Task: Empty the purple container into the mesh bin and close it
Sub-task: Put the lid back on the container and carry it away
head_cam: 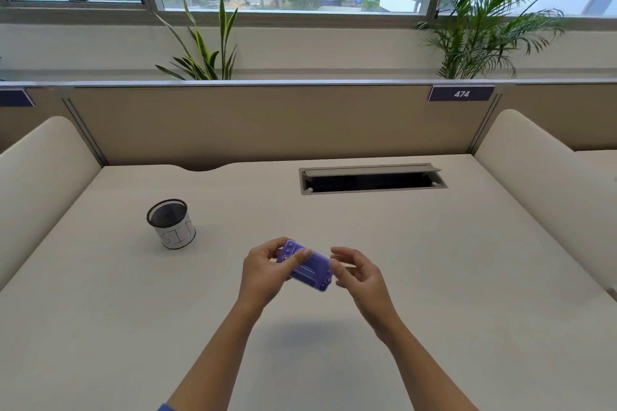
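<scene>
Hands (310, 272) around studded purple container (309, 266)

Bare worktop (417, 260) stretches on all sides of the mesh bin (171, 223), which stands alone at left with its mouth open to the air above. An open cable slot (373, 179) breaks the surface at the back right. Cushioned dividers (43, 183) wall both flanks, and a partition panel (267, 123) closes the rear.
</scene>
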The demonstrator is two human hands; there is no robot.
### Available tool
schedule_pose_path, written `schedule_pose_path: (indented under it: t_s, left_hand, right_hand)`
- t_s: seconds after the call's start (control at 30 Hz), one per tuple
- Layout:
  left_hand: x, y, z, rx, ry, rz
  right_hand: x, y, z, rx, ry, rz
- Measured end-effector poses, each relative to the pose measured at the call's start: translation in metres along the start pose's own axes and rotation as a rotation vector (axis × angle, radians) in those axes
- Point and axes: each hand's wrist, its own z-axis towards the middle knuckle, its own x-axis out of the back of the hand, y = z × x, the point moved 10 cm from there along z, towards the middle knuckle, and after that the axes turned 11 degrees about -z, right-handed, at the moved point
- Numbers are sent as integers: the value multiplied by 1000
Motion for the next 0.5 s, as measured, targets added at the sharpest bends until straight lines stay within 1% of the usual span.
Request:
schedule_pose_path:
  t_s: [0.1,0.17,0.2,0.4,0.5]
  left_hand:
    - [-10,-6,1,47,-11,-23]
    - [-20,-12,1,94,-36,-52]
    - [-25,-15,2,112,-51,-57]
    - [-54,-29,11,171,-123,-38]
    - [-72,-28,16,154,-189,-33]
  right_hand:
    - [-2,-16,-4,219,-25,-293]
    - [-7,-20,-6,306,-70,-464]
    - [-6,-21,-7,328,-66,-519]
    - [18,-23,-8,389,57,-742]
    - [32,-28,-9,437,142,-750]
